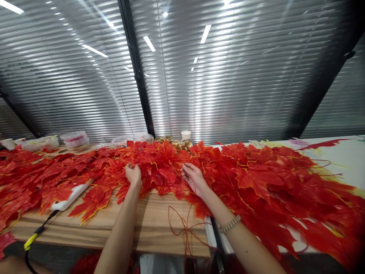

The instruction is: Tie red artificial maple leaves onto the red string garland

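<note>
Red artificial maple leaves [258, 179] with yellow edges and thin stems lie in a long heap across the wooden table [155, 224]. At the near side of the heap, my left hand [134, 175] has its fingers curled together at a yellow stem among the leaves; what they grip is too small to make out. My right hand [194, 177] is a little to the right, thumb and forefinger pinched at the leaves, on something too thin to identify. Thin red cord [186, 229] hangs in loose loops below my right hand, over the table's front edge.
A white power strip [71, 196] with a black cable lies at the left, partly under leaves. Along the back stand clear plastic containers [75, 140], gold wrappers [182, 144] and a white paper cup [186, 135]. A white table [352, 160] adjoins at the right. Blinds rise behind.
</note>
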A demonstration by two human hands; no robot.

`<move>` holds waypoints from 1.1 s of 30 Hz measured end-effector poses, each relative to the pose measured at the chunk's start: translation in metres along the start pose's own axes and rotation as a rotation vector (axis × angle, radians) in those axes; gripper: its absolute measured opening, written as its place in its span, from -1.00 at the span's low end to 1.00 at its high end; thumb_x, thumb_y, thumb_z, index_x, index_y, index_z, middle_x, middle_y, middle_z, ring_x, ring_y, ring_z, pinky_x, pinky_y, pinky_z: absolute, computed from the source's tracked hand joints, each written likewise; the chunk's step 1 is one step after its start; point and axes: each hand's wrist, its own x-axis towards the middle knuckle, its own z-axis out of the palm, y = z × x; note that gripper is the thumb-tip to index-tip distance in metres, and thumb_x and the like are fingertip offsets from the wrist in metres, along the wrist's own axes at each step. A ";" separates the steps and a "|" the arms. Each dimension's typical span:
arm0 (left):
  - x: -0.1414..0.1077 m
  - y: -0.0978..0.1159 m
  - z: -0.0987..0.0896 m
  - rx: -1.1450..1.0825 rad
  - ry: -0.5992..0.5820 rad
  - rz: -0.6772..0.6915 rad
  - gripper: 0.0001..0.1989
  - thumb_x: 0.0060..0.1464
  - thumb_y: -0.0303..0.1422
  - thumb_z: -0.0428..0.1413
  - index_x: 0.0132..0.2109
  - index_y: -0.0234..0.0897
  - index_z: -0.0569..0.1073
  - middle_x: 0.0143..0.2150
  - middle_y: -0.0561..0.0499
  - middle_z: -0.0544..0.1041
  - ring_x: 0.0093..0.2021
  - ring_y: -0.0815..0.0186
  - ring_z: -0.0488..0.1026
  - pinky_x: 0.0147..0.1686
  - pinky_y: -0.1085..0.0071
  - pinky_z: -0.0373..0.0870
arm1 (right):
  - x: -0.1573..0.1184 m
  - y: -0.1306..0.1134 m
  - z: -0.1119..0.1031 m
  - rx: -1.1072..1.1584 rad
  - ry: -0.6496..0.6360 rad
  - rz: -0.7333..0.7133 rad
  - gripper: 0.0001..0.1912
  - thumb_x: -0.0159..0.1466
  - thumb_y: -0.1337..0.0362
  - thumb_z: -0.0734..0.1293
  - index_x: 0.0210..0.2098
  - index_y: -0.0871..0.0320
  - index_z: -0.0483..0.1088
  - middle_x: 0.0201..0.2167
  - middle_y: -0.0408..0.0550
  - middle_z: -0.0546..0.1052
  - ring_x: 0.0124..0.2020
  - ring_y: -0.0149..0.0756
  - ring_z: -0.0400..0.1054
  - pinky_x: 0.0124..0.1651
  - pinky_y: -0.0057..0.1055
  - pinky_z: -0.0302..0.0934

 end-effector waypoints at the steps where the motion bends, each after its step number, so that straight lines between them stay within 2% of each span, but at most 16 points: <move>1: 0.000 0.000 0.000 -0.008 -0.003 -0.017 -0.72 -0.15 -0.50 0.12 -0.21 -0.29 0.31 -0.23 -0.09 0.41 -0.13 0.18 0.39 -0.07 0.21 0.23 | 0.000 0.000 0.000 -0.002 0.000 0.002 -0.65 -0.12 0.26 0.49 -0.38 0.20 0.33 -0.55 -0.16 0.45 -0.60 -0.54 0.27 -0.55 -0.62 0.16; 3: 0.000 0.001 0.001 -0.043 -0.013 -0.044 -0.71 -0.13 -0.48 0.12 -0.18 -0.29 0.30 -0.24 -0.07 0.40 -0.17 0.23 0.39 -0.12 0.26 0.26 | -0.001 -0.001 0.001 -0.008 0.000 0.005 -0.65 -0.11 0.25 0.49 -0.37 0.19 0.33 -0.55 -0.18 0.44 -0.60 -0.54 0.27 -0.56 -0.62 0.15; 6: 0.001 0.003 0.002 -0.129 -0.067 -0.088 -0.75 -0.09 -0.41 0.10 -0.19 -0.29 0.30 -0.34 0.00 0.40 -0.36 0.35 0.40 -0.33 0.39 0.32 | -0.003 -0.002 0.003 -0.018 0.006 0.008 -0.64 -0.11 0.24 0.48 -0.36 0.18 0.32 -0.55 -0.20 0.43 -0.62 -0.55 0.25 -0.58 -0.62 0.13; 10: 0.000 0.007 0.002 -0.246 -0.149 -0.125 -0.77 -0.06 -0.23 0.08 -0.31 -0.31 0.32 -0.47 0.07 0.37 -0.61 0.49 0.27 -0.60 0.54 0.19 | -0.004 -0.004 0.004 -0.035 0.006 0.019 -0.63 -0.11 0.22 0.48 -0.37 0.17 0.31 -0.54 -0.19 0.44 -0.65 -0.55 0.25 -0.61 -0.61 0.12; 12: 0.000 0.008 0.000 -0.283 -0.155 -0.120 -0.70 -0.09 -0.14 0.08 -0.35 -0.31 0.32 -0.51 0.11 0.34 -0.66 0.52 0.21 -0.65 0.56 0.12 | -0.004 -0.004 0.004 -0.036 -0.001 0.025 -0.63 -0.11 0.21 0.48 -0.37 0.17 0.30 -0.54 -0.18 0.44 -0.64 -0.53 0.27 -0.61 -0.60 0.14; 15: -0.003 0.012 -0.002 -0.301 -0.108 -0.055 -0.65 -0.11 -0.08 0.08 -0.34 -0.30 0.33 -0.52 0.14 0.32 -0.65 0.52 0.19 -0.63 0.54 0.14 | -0.004 -0.004 0.003 -0.032 -0.005 0.028 -0.63 -0.10 0.21 0.48 -0.37 0.16 0.30 -0.52 -0.17 0.46 -0.63 -0.51 0.30 -0.60 -0.60 0.15; 17: -0.007 0.018 -0.003 -0.288 -0.055 0.035 -0.68 -0.08 -0.11 0.07 -0.33 -0.31 0.35 -0.49 0.11 0.34 -0.58 0.47 0.24 -0.53 0.49 0.22 | -0.004 -0.004 0.003 -0.034 -0.006 0.025 -0.63 -0.10 0.21 0.48 -0.37 0.16 0.29 -0.51 -0.16 0.46 -0.62 -0.51 0.31 -0.60 -0.61 0.15; 19: -0.013 0.026 -0.005 -0.256 -0.001 0.150 -0.74 -0.07 -0.17 0.09 -0.34 -0.30 0.38 -0.42 0.05 0.39 -0.42 0.38 0.32 -0.34 0.40 0.27 | -0.003 -0.004 0.003 -0.041 -0.008 0.021 -0.62 -0.10 0.20 0.48 -0.37 0.16 0.29 -0.51 -0.16 0.47 -0.63 -0.51 0.30 -0.60 -0.61 0.14; 21: -0.020 0.034 -0.009 -0.219 0.036 0.266 -0.80 -0.07 -0.22 0.12 -0.35 -0.27 0.40 -0.31 -0.01 0.42 -0.20 0.26 0.32 -0.12 0.32 0.20 | -0.003 -0.004 0.002 -0.048 -0.006 0.014 -0.62 -0.10 0.20 0.48 -0.36 0.17 0.29 -0.52 -0.16 0.47 -0.64 -0.52 0.28 -0.61 -0.60 0.12; 23: -0.027 0.039 -0.012 -0.153 0.059 0.442 -0.84 -0.02 -0.25 0.09 -0.34 -0.25 0.41 -0.24 -0.06 0.43 -0.08 0.19 0.26 0.01 0.25 0.09 | -0.003 -0.004 0.002 -0.048 -0.001 0.007 -0.62 -0.10 0.20 0.47 -0.36 0.17 0.30 -0.53 -0.16 0.46 -0.65 -0.54 0.26 -0.61 -0.61 0.11; 25: -0.034 0.041 -0.014 -0.071 0.025 0.686 -0.87 0.04 -0.29 0.03 -0.35 -0.24 0.41 -0.29 -0.10 0.43 -0.10 0.15 0.27 0.03 0.18 0.03 | -0.003 -0.004 0.002 -0.041 -0.003 0.002 -0.62 -0.10 0.21 0.48 -0.35 0.17 0.30 -0.54 -0.18 0.45 -0.66 -0.56 0.24 -0.61 -0.61 0.10; 27: -0.042 0.039 -0.013 -0.017 -0.074 0.890 -0.85 0.05 -0.33 0.01 -0.43 -0.23 0.39 -0.42 -0.08 0.40 -0.21 0.15 0.31 -0.01 0.16 0.06 | -0.003 -0.004 0.002 -0.036 0.001 0.002 -0.62 -0.11 0.22 0.48 -0.35 0.17 0.30 -0.55 -0.20 0.44 -0.66 -0.57 0.23 -0.62 -0.63 0.08; 30: -0.054 0.036 -0.010 -0.021 -0.248 0.982 -0.83 0.00 -0.34 0.06 -0.52 -0.22 0.37 -0.55 -0.01 0.35 -0.40 0.24 0.31 -0.14 0.24 0.17 | -0.002 -0.003 0.001 -0.039 0.005 -0.005 -0.63 -0.10 0.23 0.48 -0.35 0.18 0.31 -0.57 -0.21 0.42 -0.68 -0.59 0.20 -0.65 -0.66 0.02; 33: -0.064 0.037 -0.010 -0.041 -0.324 0.981 -0.86 -0.05 -0.31 0.10 -0.49 -0.24 0.41 -0.57 0.02 0.35 -0.50 0.31 0.28 -0.28 0.35 0.21 | 0.000 -0.001 -0.001 -0.038 -0.022 -0.023 -0.65 -0.08 0.24 0.47 -0.35 0.20 0.32 -0.57 -0.20 0.43 -0.69 -0.61 0.18 -0.68 -0.67 -0.01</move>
